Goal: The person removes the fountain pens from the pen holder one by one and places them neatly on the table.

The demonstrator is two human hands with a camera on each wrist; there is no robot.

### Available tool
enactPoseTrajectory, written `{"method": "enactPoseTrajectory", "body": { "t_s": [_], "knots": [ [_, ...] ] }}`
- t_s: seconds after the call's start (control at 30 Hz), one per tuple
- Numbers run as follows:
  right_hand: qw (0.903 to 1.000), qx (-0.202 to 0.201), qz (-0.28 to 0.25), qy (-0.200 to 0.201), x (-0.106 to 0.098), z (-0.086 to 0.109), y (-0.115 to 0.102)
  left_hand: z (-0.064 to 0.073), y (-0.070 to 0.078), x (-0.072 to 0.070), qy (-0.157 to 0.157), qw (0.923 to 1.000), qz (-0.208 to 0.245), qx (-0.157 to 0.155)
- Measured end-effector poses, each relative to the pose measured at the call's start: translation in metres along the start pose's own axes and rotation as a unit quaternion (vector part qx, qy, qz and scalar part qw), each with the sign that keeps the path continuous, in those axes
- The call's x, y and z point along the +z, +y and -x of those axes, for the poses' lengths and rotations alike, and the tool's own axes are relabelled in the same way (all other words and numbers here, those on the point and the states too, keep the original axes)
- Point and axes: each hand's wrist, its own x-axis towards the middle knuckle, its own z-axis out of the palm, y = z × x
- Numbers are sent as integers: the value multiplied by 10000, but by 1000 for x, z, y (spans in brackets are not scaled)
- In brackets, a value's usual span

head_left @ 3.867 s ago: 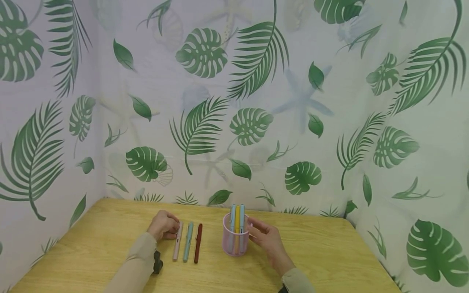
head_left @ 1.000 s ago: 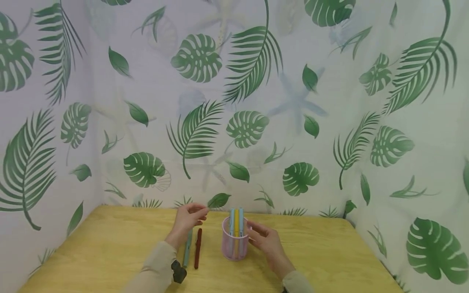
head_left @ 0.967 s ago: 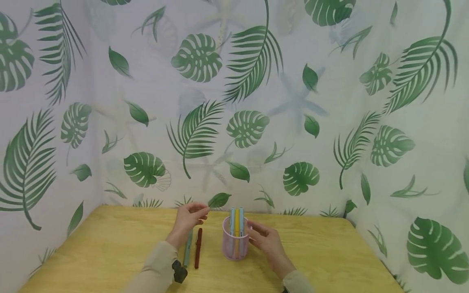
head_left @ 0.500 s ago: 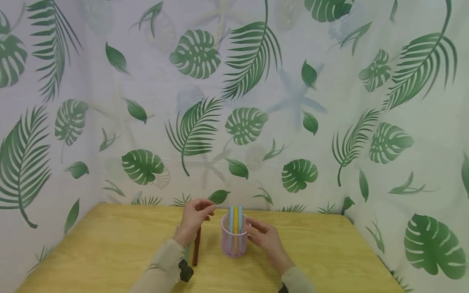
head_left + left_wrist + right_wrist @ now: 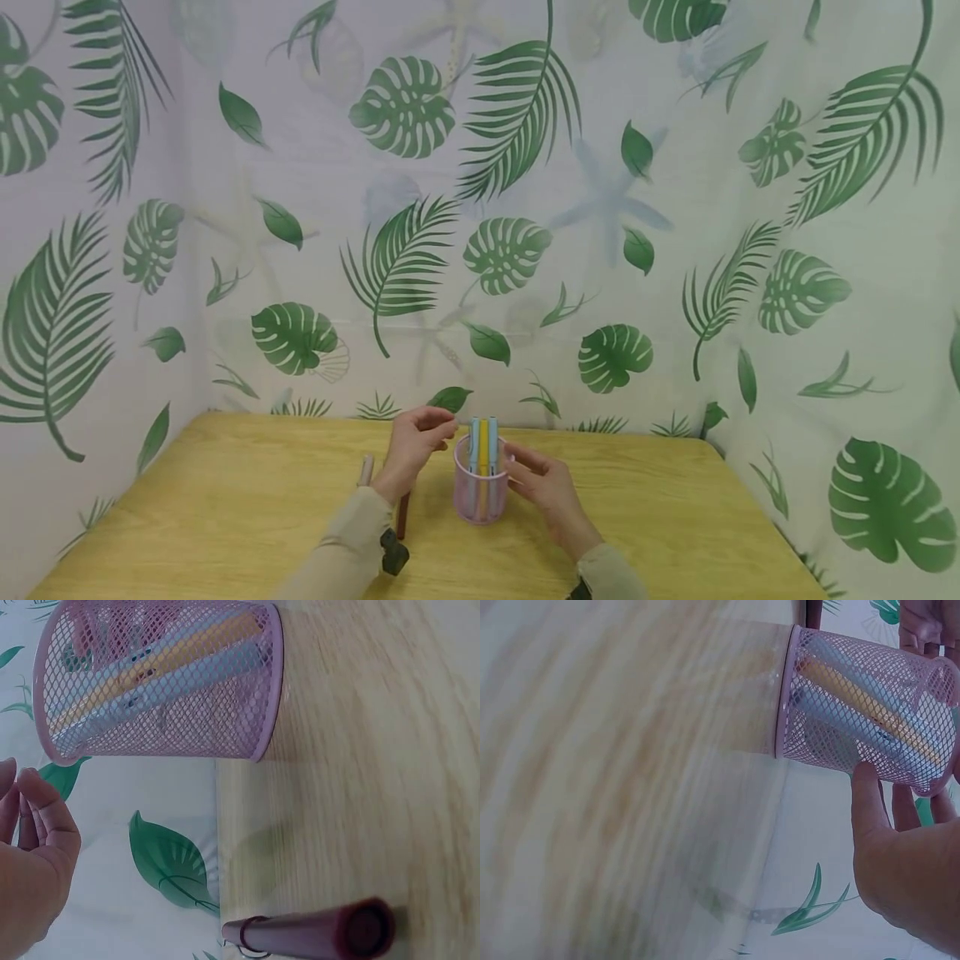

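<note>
A pink mesh pen holder stands upright on the table with two light blue pens and a yellow pen in it. My right hand holds its right side, thumb and fingers against the mesh near the rim. Just left of the holder, my left hand hovers with thumb and fingertips close together; nothing shows between them, and it is apart from the holder in the left wrist view. A dark red pen lies under the left forearm's edge. The pale pink pen is partly covered by that arm.
The wooden table meets leaf-printed cloth at the back and both sides. A black wrist device is strapped at the left sleeve. The teal pen is hidden behind the left arm in the head view.
From beside the pink pen, my left hand has moved right to near the holder's rim, and its arm now covers the teal pen. My right hand stays at the holder.
</note>
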Motion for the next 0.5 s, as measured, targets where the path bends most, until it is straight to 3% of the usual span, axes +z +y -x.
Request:
{"method": "enactPoseTrajectory", "body": {
  "t_s": [0.2,0.5],
  "knots": [
    [9999,137,7,-42,1,1,0,-3,-9,5,-106,9996,-235,-102],
    [9999,101,62,-47,2,0,-3,-9,-8,6,-198,9988,-410,-175]
  ]
}}
